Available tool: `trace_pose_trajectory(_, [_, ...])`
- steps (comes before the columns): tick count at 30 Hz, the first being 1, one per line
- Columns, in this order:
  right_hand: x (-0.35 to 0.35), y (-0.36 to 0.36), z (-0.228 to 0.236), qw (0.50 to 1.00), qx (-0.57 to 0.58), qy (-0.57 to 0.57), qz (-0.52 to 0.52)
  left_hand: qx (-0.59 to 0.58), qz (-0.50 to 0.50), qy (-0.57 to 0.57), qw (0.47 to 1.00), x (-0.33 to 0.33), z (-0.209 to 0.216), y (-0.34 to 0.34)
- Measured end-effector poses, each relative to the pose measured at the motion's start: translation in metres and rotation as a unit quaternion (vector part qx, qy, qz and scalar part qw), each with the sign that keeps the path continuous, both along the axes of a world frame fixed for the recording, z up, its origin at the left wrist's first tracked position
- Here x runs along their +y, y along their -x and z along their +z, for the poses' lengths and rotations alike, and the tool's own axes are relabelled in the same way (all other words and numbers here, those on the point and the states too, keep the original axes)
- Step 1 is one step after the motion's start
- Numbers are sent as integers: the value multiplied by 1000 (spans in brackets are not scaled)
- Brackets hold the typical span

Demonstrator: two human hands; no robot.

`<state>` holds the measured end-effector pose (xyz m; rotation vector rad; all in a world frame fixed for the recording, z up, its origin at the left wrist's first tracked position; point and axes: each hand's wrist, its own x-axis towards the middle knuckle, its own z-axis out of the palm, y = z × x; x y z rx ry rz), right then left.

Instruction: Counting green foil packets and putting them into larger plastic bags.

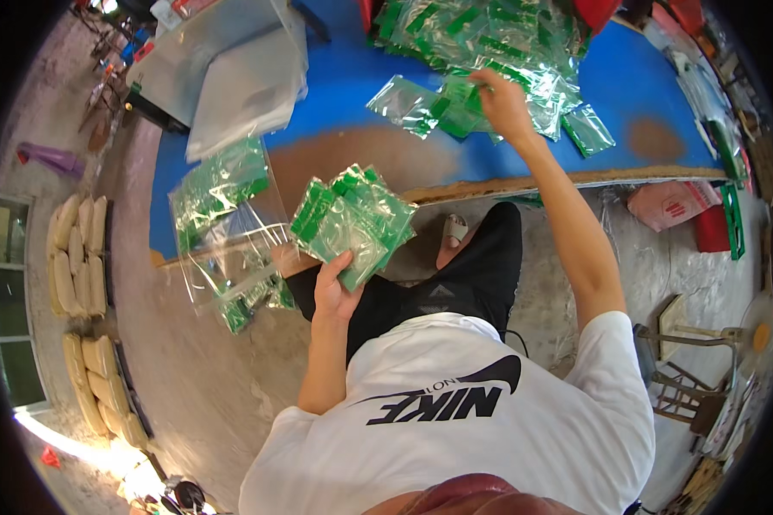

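Observation:
My left hand (336, 289) is closed on a fanned stack of flat plastic packets (352, 219), clear with green parts, held over my lap in front of the table edge. My right hand (505, 105) reaches over the table to the near side of a large heap of similar packets (498, 39). Its fingers are bent together at a packet (459, 107) there; the fingertips are partly lost among the shiny film. Some loose packets lie around that hand, one (589, 130) to its right and a clear one (406, 103) to its left.
The blue table (343, 86) has worn brown patches. A large clear bag (228, 232) with green packets hangs over its left edge. Behind it stands a translucent bin (249, 77). A pink-and-white sack (674, 204) lies under the right side, and a wooden stool (687, 390) stands at right.

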<state>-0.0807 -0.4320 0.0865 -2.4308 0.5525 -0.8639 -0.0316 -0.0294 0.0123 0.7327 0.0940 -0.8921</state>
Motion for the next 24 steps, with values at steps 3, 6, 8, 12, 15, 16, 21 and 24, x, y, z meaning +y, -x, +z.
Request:
trace_pose_trajectory(3, [64, 8, 44, 981, -180, -68, 9, -3, -5, 5, 1000, 3, -8, -1])
trace_pose_trajectory(6, [144, 17, 29, 942, -110, -39, 316, 46, -7, 54, 997, -1, 9, 4])
trace_pose_trajectory(8, [174, 15, 15, 888, -30, 94, 450, 65, 15, 33, 997, -6, 13, 3])
trace_pose_trajectory(12, [141, -42, 7, 989, 36, -43, 136, -82, -19, -67, 994, -9, -1, -8])
trace_pose_trajectory(15, [106, -83, -52, 965, 25, 242, -97, 14, 27, 37, 999, 11, -19, -8])
trace_pose_trajectory(16, [112, -86, -52, 965, 23, 241, -102, 10, 50, 32, 998, 21, -20, -7])
trace_pose_trajectory(21, [172, -33, -24, 921, 111, -103, 358, -39, 32, 41, 998, 48, -26, -15])
trace_pose_trajectory(24, [167, -14, -15, 933, 22, -177, 313, -9, 7, 60, 998, 36, -26, -14])
